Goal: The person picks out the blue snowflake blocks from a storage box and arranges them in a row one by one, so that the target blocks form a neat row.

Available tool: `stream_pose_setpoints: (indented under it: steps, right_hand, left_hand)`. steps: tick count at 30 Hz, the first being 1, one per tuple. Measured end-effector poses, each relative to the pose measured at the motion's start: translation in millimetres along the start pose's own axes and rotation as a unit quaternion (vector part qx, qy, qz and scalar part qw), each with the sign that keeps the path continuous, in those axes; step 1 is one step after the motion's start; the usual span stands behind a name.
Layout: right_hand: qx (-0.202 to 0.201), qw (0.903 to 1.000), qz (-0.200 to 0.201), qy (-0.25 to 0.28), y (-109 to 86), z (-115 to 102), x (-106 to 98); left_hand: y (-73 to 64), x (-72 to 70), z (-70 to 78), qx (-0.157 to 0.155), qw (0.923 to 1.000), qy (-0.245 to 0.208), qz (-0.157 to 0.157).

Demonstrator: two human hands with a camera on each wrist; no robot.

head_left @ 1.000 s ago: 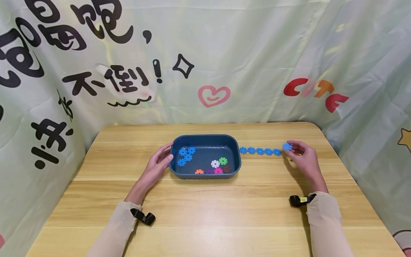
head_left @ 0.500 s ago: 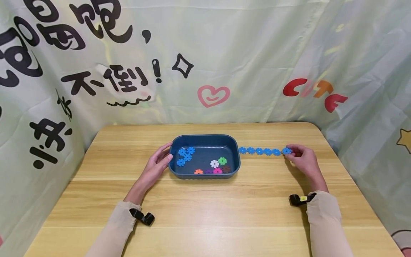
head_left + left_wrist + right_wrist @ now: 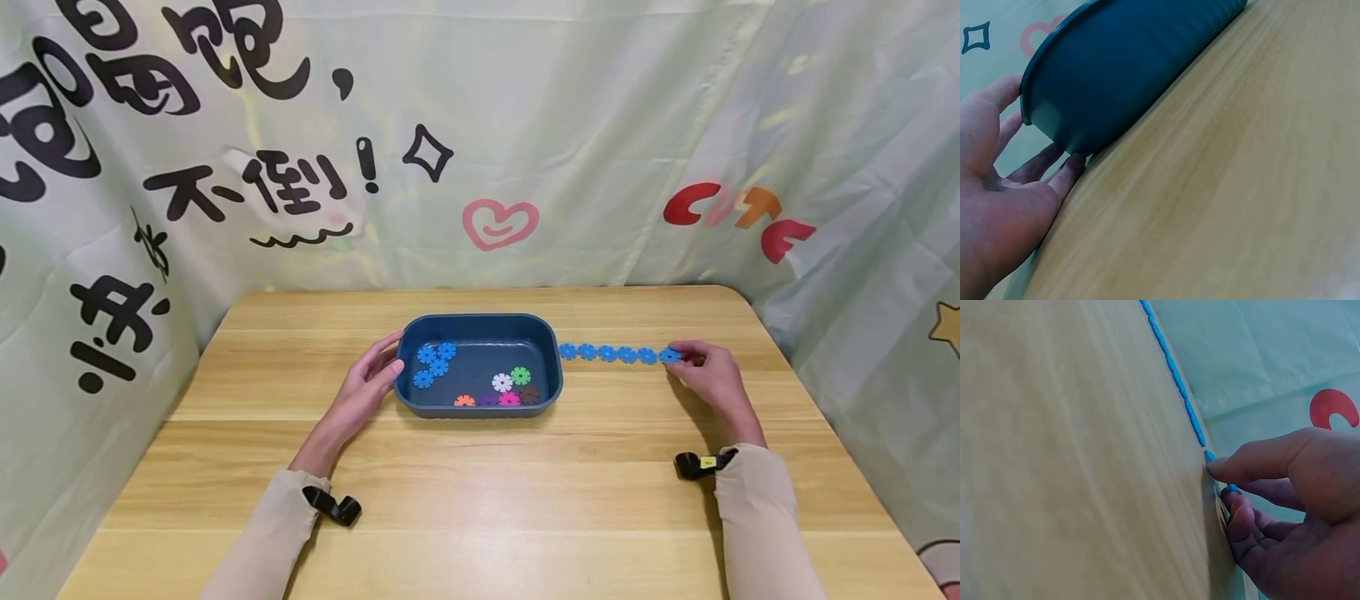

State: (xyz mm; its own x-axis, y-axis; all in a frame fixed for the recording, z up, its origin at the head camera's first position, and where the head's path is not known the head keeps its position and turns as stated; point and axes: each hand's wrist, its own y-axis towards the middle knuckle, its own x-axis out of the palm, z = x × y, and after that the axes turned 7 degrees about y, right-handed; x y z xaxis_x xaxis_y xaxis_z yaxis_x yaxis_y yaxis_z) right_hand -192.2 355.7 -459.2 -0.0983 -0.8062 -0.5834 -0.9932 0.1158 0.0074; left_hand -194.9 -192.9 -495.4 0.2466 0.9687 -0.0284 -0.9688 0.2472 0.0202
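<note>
My left hand [image 3: 365, 379] holds the left end of a dark blue tray [image 3: 480, 412], thumb at the rim; in the left wrist view, fingers [image 3: 1038, 164] reach its lower corner. Right of the tray, several blue snowflake discs [image 3: 607, 354] lie in a row. My right hand [image 3: 712, 375] pinches another blue snowflake disc [image 3: 668, 356] at the row's right end. The right wrist view shows this disc low at the tabletop, mostly covered by finger and thumb, with a narrow gap to the row.
Inside the tray, blue snowflake discs [image 3: 438, 367] cluster at the left. White [image 3: 502, 382], green [image 3: 521, 376], pink [image 3: 509, 399], brown, purple and orange ones lie toward the near right. A printed curtain [image 3: 585, 167] stands behind the wooden table [image 3: 480, 500].
My right hand has lowered the pinched disc from above the table to the right end of the row. The left hand and tray have stayed put.
</note>
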Motion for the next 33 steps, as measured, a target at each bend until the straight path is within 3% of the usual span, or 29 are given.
stream_pose_setpoints:
  steps: [20,24,33]
  right_hand:
    - [-0.009,0.9996,0.003,0.026,-2.8,4,1]
    - [-0.008,0.9988,0.006,0.047,-3.2,-3,0]
    - [-0.055,0.9959,0.025,0.067,-4.8,-23,1]
  left_hand:
    - [-2.1,0.1,-2.4,-0.009,1.0,-0.003,0.003]
    - [-2.7,-0.2,-1.2,-0.01,0.9999,-0.005,0.003]
    - [-0.3,0.9,0.1,-0.007,0.9999,-0.007,0.003]
